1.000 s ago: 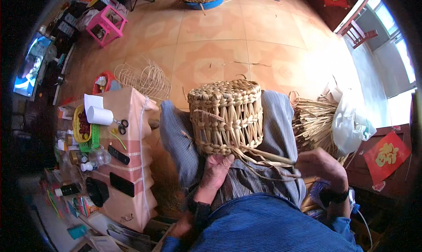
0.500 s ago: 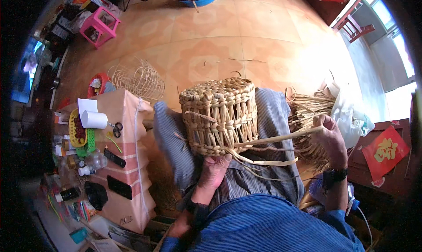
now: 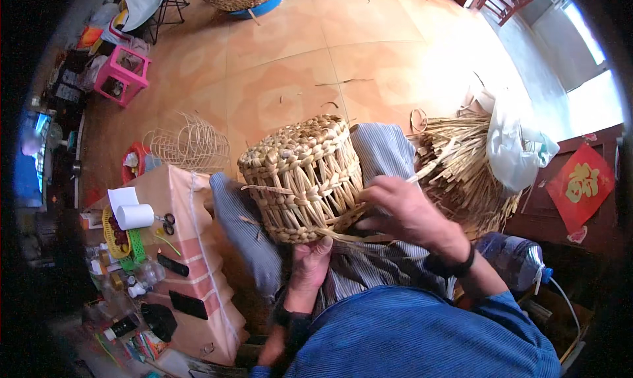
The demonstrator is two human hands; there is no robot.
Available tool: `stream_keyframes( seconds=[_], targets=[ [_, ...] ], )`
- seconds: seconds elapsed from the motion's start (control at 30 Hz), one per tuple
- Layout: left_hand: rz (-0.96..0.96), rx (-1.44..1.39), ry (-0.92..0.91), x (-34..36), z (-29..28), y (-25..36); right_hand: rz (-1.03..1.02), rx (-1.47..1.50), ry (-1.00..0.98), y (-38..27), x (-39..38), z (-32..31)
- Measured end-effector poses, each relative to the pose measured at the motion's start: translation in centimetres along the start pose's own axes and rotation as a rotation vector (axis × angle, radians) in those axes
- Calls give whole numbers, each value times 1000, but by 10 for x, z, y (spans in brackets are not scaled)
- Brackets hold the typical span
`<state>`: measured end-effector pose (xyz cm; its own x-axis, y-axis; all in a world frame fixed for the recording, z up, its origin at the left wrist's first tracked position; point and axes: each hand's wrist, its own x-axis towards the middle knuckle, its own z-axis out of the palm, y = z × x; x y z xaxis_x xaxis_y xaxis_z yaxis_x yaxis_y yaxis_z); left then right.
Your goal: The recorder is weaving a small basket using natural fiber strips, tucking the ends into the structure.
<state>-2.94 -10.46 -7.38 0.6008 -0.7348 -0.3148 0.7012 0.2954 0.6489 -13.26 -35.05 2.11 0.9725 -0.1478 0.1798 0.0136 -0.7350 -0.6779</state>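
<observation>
A woven straw basket (image 3: 303, 183) rests on my lap with its closed, braided base upward and its open-weave side toward me. My left hand (image 3: 311, 264) grips its lower edge, the thumb on the outside and the other fingers hidden under it. At the basket's lower right, my right hand (image 3: 412, 213) is closed, its fingertips partly hidden, on a flat straw strand (image 3: 430, 165) whose end sticks out above the knuckles. More loose strands (image 3: 349, 238) trail from the lower edge beneath that hand.
On my right lie a bundle of dry straw (image 3: 455, 163), a white plastic bag (image 3: 514, 147) and a large water bottle (image 3: 511, 259). To the left, a cloth-covered table (image 3: 198, 262) carries scissors, a paper roll and a phone. A wire-like coil (image 3: 191, 142) sits beyond it.
My right hand has come in from the far right to the basket's lower right side, bringing the strand with it. The basket has tilted slightly. The whole view has shifted.
</observation>
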Motion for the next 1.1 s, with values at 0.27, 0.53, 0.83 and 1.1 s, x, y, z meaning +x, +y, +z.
stream_keyframes(
  seconds=[0.27,0.53,0.83,1.1],
  targets=[
    [-46,53,13,-1,7,7,68,278,-30,-12,2,37],
    [-50,11,0,3,1,0,-7,26,161,-18,6,35],
    [643,1247,-137,7,-17,-5,137,-92,-94,-54,1,44],
    [788,1314,-128,17,-25,-19,105,-140,-208,-52,17,16]
  ],
)
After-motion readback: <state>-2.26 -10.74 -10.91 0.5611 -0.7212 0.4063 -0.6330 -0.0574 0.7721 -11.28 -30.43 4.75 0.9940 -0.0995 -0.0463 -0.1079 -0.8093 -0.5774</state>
